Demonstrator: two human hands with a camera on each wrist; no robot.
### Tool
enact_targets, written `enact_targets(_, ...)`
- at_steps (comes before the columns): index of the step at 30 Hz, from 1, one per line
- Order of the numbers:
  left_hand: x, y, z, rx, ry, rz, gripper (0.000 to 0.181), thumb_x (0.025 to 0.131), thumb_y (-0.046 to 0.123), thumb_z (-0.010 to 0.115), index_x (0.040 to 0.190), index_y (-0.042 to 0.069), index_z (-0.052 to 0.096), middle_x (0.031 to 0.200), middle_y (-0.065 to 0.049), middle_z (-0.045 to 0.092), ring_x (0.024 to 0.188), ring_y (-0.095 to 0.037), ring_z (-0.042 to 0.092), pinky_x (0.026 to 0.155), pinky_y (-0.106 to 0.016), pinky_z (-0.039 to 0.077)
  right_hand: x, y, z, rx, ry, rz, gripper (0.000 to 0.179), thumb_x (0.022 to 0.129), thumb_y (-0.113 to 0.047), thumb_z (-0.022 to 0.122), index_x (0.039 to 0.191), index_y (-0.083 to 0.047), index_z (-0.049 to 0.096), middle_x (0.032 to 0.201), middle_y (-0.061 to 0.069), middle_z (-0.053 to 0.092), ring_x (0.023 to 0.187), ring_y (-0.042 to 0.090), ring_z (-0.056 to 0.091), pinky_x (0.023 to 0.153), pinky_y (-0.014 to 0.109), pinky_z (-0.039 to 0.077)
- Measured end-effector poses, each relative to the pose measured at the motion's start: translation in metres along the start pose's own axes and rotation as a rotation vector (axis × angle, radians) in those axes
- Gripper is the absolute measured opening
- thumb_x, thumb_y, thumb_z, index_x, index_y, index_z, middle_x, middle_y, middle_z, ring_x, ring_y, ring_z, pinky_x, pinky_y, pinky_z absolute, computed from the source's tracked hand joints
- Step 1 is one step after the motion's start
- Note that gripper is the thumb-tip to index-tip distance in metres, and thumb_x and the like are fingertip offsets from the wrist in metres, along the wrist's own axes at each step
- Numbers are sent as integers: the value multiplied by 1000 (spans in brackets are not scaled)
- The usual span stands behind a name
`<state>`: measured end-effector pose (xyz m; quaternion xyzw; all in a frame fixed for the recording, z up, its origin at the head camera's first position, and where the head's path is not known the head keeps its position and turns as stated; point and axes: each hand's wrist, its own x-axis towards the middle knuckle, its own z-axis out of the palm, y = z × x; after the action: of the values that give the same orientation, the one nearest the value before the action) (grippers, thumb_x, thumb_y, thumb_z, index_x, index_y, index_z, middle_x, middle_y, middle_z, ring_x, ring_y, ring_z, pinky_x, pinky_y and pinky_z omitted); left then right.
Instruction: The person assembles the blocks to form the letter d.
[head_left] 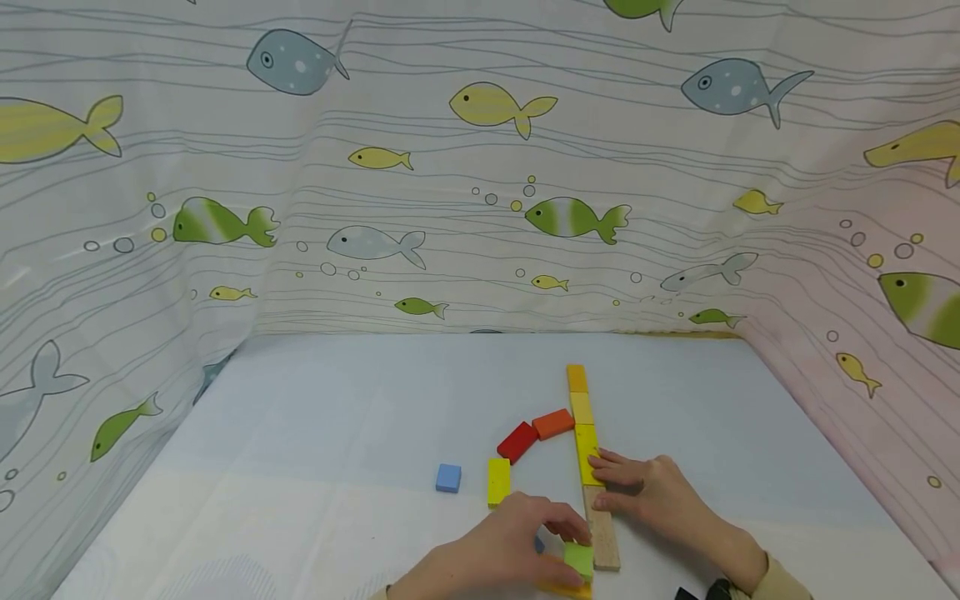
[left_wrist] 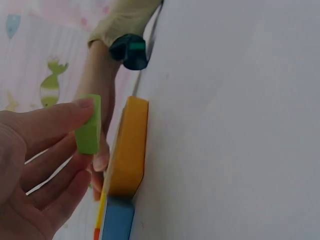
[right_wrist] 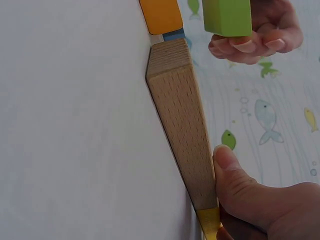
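My left hand [head_left: 510, 537] pinches a light green block [head_left: 578, 560] between thumb and fingertips, above an orange block [left_wrist: 131, 145] at the table's near side. Beside that one lies a blue block [left_wrist: 118, 220], mostly hidden by the hand in the head view. A straight row runs away from me: a long plain wooden block [head_left: 604, 542], a bright yellow block [head_left: 586, 437], a paler yellow one [head_left: 582, 408] and an orange-yellow one [head_left: 577, 377]. Over this row rests my right hand [head_left: 652, 496], its thumb on the wooden block and its fingertips on the bright yellow one.
Left of the row, a red block [head_left: 517, 442] and an orange-red block [head_left: 553, 424] form a slanted line meeting it. A yellow block [head_left: 498, 482] and a small blue block [head_left: 448, 478] lie further left. A fish-print curtain [head_left: 465, 183] encloses the white table [head_left: 322, 417].
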<state>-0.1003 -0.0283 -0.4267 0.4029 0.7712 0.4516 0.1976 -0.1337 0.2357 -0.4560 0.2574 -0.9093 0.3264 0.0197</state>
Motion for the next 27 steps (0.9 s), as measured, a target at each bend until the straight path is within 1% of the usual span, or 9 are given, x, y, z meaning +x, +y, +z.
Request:
enact_targets(2, 2, 2, 7, -58, -25, -28, 31, 90, 23, 76, 118, 15, 68, 109, 16, 71, 100, 9, 60, 89, -15, 51, 0, 1, 0, -4, -1, -2, 53, 80, -52, 76, 117, -15, 76, 122, -1, 71, 118, 24, 65, 89, 44, 57)
enact_targets(6, 7, 2, 19, -113, -67, -87, 31, 91, 19, 74, 121, 17, 68, 107, 18, 69, 98, 9, 56, 88, -13, 50, 0, 2, -1, -9, -4, -1, 54, 80, -55, 74, 118, -16, 75, 122, -1, 71, 119, 25, 64, 88, 31, 58)
enact_targets(9, 11, 2, 26, -66, -90, -82, 31, 92, 17, 72, 123, 17, 68, 107, 16, 68, 95, 9, 54, 86, -12, 49, 0, 2, 0, -16, 3, -8, 55, 80, -55, 74, 118, -16, 75, 122, 0, 71, 118, 26, 64, 86, 23, 56)
enact_targets(13, 16, 3, 32, -5, -109, -55, 31, 92, 17, 72, 122, 14, 68, 108, 11, 69, 92, 8, 54, 86, -10, 47, 0, 3, 0, -24, 11, -19, 55, 80, -54, 74, 118, -15, 75, 122, 1, 72, 117, 27, 65, 86, 28, 58)
enact_targets(16, 17, 3, 33, 6, -116, -69, 31, 92, 18, 73, 122, 13, 69, 107, 11, 70, 91, 8, 54, 86, -10, 47, 0, 3, 0, -25, 19, -29, 54, 80, -53, 75, 117, -14, 76, 121, 0, 72, 117, 26, 65, 86, 29, 59)
enact_targets(19, 19, -5, 36, -7, -123, -87, 31, 91, 22, 74, 122, 16, 69, 107, 15, 69, 92, 8, 53, 87, -11, 47, 0, 4, 1, -24, 35, -47, 52, 80, -52, 76, 116, -15, 76, 120, -2, 72, 117, 24, 65, 87, 29, 58)
enact_targets(22, 22, -26, 43, -23, -130, -88, 33, 91, 29, 73, 123, 23, 68, 108, 20, 67, 94, 8, 53, 87, -11, 47, 0, 5, 1, -18, 44, -57, 51, 80, -51, 76, 116, -15, 76, 120, -5, 72, 117, 22, 65, 88, 31, 58)
enact_targets(25, 24, -43, 48, 25, -135, -67, 36, 92, 37, 71, 126, 30, 65, 110, 25, 64, 97, 9, 52, 88, -11, 47, 0, 5, 2, -17, 42, -59, 51, 80, -51, 76, 116, -15, 76, 120, -5, 72, 117, 22, 65, 88, 32, 58)
enact_targets(27, 24, -45, 48, 46, -134, -70, 37, 91, 39, 71, 127, 31, 65, 111, 25, 64, 98, 9, 52, 89, -11, 47, 0, 5, 2, -17, 41, -63, 50, 81, -51, 76, 117, -15, 76, 120, -4, 72, 117, 22, 65, 88, 32, 58)
